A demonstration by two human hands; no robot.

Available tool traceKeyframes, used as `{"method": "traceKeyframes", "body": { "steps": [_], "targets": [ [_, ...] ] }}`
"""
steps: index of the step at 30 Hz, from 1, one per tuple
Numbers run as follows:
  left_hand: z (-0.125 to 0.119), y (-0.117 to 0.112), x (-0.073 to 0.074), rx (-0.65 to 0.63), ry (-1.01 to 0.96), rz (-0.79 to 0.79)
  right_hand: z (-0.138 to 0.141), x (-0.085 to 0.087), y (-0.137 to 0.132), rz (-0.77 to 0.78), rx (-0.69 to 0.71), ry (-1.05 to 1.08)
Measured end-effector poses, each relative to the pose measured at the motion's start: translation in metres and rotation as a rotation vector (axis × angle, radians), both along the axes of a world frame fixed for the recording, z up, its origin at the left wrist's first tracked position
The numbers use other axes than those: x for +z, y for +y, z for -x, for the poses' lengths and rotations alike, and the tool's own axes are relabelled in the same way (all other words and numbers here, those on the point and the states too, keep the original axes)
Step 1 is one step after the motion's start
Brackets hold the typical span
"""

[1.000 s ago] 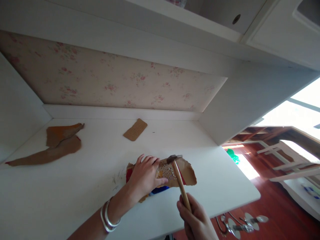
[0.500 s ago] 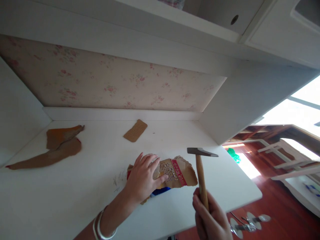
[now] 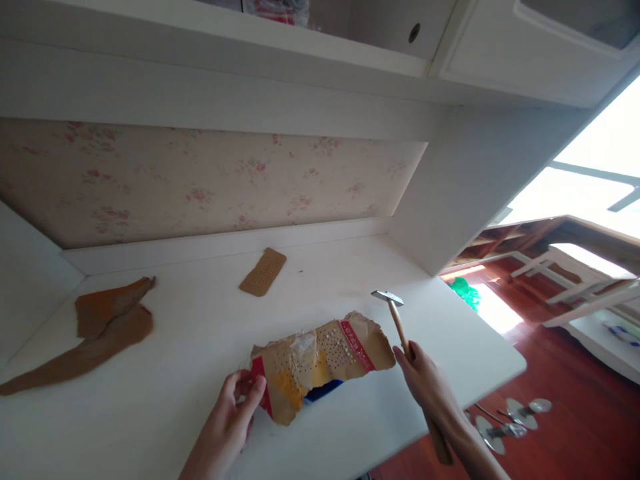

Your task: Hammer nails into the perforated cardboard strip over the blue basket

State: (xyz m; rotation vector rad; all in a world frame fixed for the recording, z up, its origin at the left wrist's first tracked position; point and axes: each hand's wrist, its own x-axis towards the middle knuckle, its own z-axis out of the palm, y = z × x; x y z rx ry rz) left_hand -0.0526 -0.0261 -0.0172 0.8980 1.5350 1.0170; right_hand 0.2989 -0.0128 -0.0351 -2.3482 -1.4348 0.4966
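A torn piece of brown cardboard (image 3: 325, 357) with red bands and many small holes lies near the front of the white desk. My left hand (image 3: 233, 407) pinches its left end between thumb and fingers. Something dark blue (image 3: 323, 391) shows from beneath its front edge. A crumpled clear film seems to lie over the middle of the cardboard. My right hand (image 3: 425, 380) is wrapped round the wooden handle of a hammer (image 3: 395, 312), just right of the cardboard. The metal head points up and away, above the desk.
A small perforated cardboard piece (image 3: 263, 272) lies farther back on the desk (image 3: 175, 360). Torn brown cardboard (image 3: 115, 320) sits at the left. Side panels and an overhead shelf (image 3: 225, 27) enclose the desk. Glass lamp parts (image 3: 513, 423) are beyond the right edge, over the red floor.
My left hand has moved from the middle of the cardboard to its left end and now grips it. My right hand has turned the hammer, its handle now slanting. The view has shifted.
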Motion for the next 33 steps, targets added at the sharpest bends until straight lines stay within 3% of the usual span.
{"method": "traceKeyframes", "body": {
  "steps": [3, 6, 10, 15, 19, 29, 33],
  "targets": [
    [-0.012, -0.004, 0.0, -0.045, -0.028, 0.008, 0.005, -0.005, 0.006, 0.037, 0.042, -0.078],
    [-0.021, -0.003, 0.008, -0.07, -0.137, 0.068, 0.01, -0.004, 0.01, 0.072, 0.087, -0.135],
    [-0.028, 0.002, 0.019, 0.014, -0.281, 0.161, 0.016, 0.005, 0.013, 0.114, 0.125, -0.192],
    [-0.033, 0.004, 0.021, 0.068, -0.297, 0.215, 0.021, 0.01, 0.014, 0.144, 0.148, -0.229],
    [-0.038, 0.002, 0.025, 0.066, -0.278, 0.202, 0.021, 0.001, 0.013, 0.147, 0.174, -0.224],
    [-0.051, 0.006, 0.032, 0.037, -0.54, 0.146, 0.023, -0.015, 0.008, 0.053, 0.178, -0.142],
    [-0.054, 0.008, 0.037, 0.007, -0.607, 0.13, 0.024, -0.017, 0.003, 0.001, 0.119, -0.115]
  ]
}}
